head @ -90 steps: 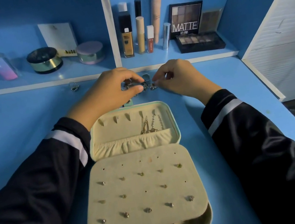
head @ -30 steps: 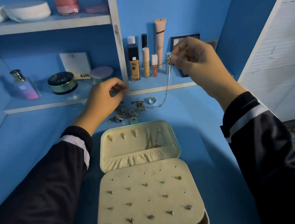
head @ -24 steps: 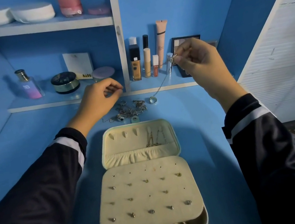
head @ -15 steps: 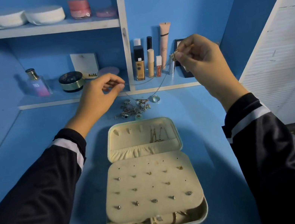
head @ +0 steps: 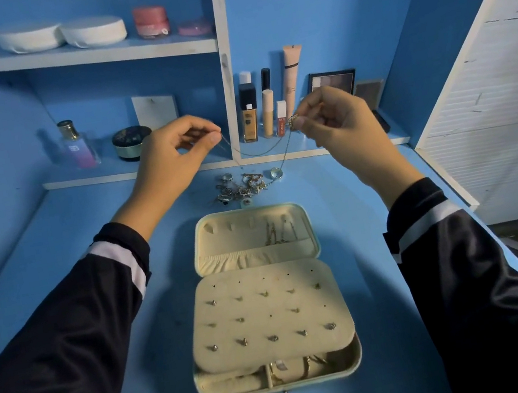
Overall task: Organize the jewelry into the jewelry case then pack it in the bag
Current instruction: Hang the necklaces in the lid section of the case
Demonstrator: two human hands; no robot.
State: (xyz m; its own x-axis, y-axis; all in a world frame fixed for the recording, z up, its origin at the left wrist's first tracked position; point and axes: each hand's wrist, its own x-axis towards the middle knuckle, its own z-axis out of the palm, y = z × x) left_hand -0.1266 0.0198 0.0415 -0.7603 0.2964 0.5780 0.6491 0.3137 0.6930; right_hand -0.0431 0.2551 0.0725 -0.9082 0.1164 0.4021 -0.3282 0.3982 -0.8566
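Pieces in the jewelry pile (head: 242, 187) blur together.

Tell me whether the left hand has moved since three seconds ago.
Yes. The left hand has risen off the jewelry pile and now pinches the chain before the lower shelf.

head view looks forward and down, close over the desk (head: 339, 209).

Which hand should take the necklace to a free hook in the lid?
Probably left: the left hand pinches the necklace nearer the bare hooks; the right hand is nearer hooks already taken.
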